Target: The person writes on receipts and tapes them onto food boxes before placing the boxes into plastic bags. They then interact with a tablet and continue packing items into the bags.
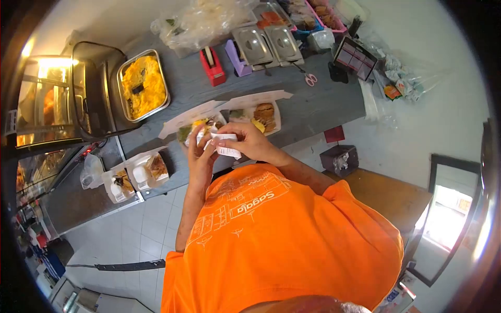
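My left hand (199,154) and my right hand (251,141) are close together at the counter's near edge. Between them they pinch a small white printed paper slip (228,146), folded or creased. Just beyond my fingers, an open food box (183,134) holds a yellow item and other food, partly hidden by my hands. Beside it on the right lies a second open food box (277,122), with brown fried food (264,116) and something yellow inside. Their white lids stand raised at the back.
A metal tray of yellow food (143,78) is at the left, near a lit display case (49,99). More open boxes (151,183) rest at the counter's left edge. Toward the back are a red tape dispenser (212,67), lidded steel containers (253,46), pink scissors (310,79) and a tablet (356,57).
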Demonstrator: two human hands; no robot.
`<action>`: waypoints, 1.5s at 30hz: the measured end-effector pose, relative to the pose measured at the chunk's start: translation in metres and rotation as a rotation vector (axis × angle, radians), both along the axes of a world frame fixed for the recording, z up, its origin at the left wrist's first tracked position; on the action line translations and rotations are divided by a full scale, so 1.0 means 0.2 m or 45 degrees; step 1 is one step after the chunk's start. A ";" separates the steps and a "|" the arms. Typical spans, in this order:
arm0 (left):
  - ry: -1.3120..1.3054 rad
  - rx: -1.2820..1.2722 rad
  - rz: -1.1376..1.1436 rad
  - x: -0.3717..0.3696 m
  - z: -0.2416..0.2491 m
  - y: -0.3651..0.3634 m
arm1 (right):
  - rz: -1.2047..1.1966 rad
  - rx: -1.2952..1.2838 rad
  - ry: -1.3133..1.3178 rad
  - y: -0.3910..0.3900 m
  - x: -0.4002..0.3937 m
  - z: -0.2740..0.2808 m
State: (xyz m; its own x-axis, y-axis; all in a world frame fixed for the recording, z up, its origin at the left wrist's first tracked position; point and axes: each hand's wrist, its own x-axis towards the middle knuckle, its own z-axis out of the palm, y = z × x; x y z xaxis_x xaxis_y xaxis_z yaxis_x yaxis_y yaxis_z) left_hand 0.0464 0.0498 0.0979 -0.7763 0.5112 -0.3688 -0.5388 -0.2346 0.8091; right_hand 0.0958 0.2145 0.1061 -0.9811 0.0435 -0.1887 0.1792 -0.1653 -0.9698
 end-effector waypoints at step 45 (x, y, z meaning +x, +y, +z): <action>0.982 -0.528 -0.548 0.39 -0.86 1.75 | -0.729 0.830 0.397 1.90 0.56 -0.68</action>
State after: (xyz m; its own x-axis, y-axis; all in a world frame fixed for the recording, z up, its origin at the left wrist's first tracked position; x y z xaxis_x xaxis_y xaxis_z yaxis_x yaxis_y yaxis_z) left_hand 0.1245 0.3988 -0.0747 -0.6574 0.7517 -0.0520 0.2005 0.2410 0.9496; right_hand 0.2082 0.5937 -0.0305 -0.7791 0.5430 0.3133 -0.0469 0.4479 -0.8929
